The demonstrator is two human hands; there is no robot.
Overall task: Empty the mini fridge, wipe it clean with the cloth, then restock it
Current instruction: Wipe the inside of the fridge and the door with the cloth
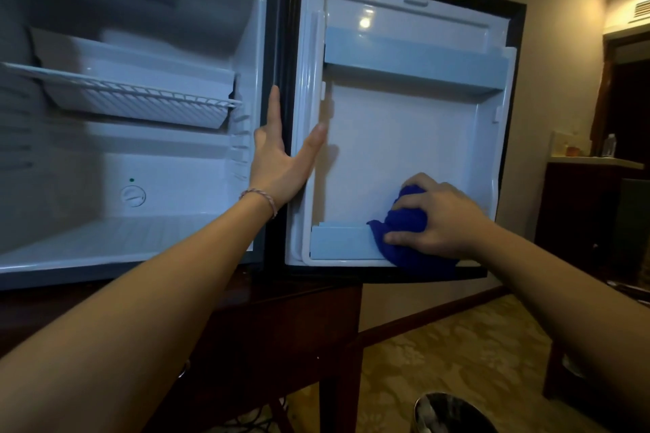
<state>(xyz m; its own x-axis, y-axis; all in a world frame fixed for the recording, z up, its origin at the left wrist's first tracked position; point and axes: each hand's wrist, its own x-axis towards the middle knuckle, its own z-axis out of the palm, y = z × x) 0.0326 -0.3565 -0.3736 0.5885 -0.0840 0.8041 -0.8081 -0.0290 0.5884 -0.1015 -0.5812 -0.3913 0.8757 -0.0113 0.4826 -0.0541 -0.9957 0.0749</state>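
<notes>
At the lower right of the open door liner, right hand (439, 218) has its grip clamped on a bunched blue cloth (404, 235), fingers curled over the wad and pressing it against the lower door shelf rail (337, 242). Left hand (281, 155) lies flat with fingers straight, grip apart, palm on the hinge-side edge of the fridge door (404, 137), thumb on the liner and fingers up along the black gasket. Braided bracelet (260, 199) on the left wrist. Upper door shelf (415, 61) holds nothing. Mini fridge (133, 109) cabinet stands open to the left: wire shelf (133, 90) in place, thermostat dial (133, 196) on the back wall, no contents visible. Fridge sits on a dark wooden desk (299, 320). Patterned carpet (457, 362) below; metal waste bin (453, 413) at the bottom edge.
</notes>
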